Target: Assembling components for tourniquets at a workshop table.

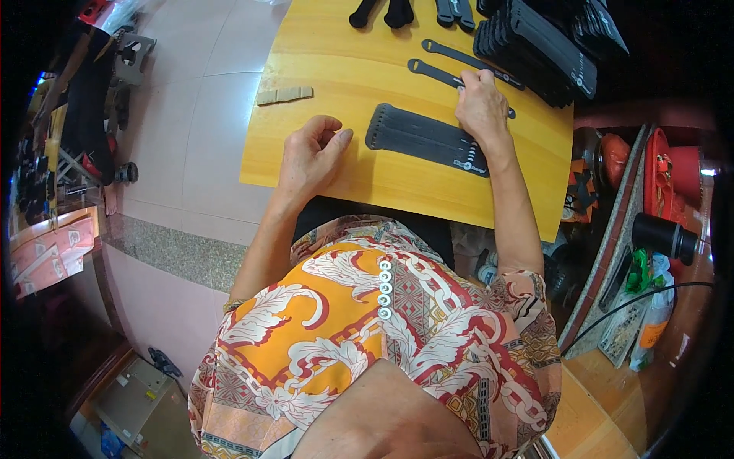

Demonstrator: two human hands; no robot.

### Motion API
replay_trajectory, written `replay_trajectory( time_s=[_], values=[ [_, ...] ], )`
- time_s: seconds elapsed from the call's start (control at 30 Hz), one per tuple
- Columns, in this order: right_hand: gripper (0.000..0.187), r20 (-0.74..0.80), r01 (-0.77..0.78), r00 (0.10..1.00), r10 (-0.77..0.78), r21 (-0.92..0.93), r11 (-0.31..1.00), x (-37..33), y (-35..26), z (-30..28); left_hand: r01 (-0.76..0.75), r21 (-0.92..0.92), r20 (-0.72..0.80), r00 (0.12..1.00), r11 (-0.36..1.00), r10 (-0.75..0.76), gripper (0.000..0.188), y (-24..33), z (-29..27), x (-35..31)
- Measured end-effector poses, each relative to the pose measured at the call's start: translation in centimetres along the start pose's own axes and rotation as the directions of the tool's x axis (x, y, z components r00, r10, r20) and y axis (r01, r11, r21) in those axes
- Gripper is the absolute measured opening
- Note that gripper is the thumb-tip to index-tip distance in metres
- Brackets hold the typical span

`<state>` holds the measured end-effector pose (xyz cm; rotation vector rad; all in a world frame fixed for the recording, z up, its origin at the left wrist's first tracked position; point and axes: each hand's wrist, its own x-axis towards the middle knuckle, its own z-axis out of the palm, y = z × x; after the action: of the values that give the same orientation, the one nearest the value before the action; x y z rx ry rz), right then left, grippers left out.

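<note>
My right hand point(483, 107) is closed over a black strap point(436, 73) with a slotted round head. The strap's middle is hidden beneath my fingers. A second such strap point(466, 58) lies just beyond it, nearly parallel. Below my right wrist, a row of overlapping black straps point(420, 138) lies flat, with white print at its right end. My left hand point(310, 157) rests near the table's front edge, loosely curled, thumb and fingers apart and nothing visible in it.
The yellow table point(344, 76) also bears a folded tan strip point(285, 96) at the left. Thick stacks of black straps point(535, 50) stand at the far right, with more black bundles point(397, 11) along the far edge. A red object point(673, 172) and a black cylinder point(664, 237) sit right of the table.
</note>
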<state>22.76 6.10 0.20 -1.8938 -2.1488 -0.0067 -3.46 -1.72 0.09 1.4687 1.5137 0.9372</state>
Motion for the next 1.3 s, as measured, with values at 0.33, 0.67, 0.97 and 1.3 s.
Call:
replay_trajectory(
  time_s=[0.33,0.67,0.97,1.3],
  values=[
    [0.008,-0.004,0.322,0.945,-0.328,0.205,0.924,-6.6,-4.2,-7.8,-0.348,-0.19,0.118,0.92,0.918,0.373,0.034,3.0,1.5,-1.1],
    [0.01,0.23,-0.054,0.973,-0.026,0.336,0.94,-12.9,-0.7,-7.9,-0.184,-0.229,0.185,0.956,0.956,0.228,0.007,0.6,1.7,-1.5],
    [0.01,0.352,-0.408,0.902,0.249,0.511,0.757,-12.6,1.0,-5.9,0.047,-0.141,0.133,0.991,0.989,-0.029,0.012,1.3,2.4,-1.2],
    [0.015,0.237,-0.417,0.908,0.346,0.599,0.684,-12.4,1.0,-4.1,0.076,-0.005,0.105,0.992,0.997,-0.075,0.01,0.3,2.4,-0.1]
  ],
)
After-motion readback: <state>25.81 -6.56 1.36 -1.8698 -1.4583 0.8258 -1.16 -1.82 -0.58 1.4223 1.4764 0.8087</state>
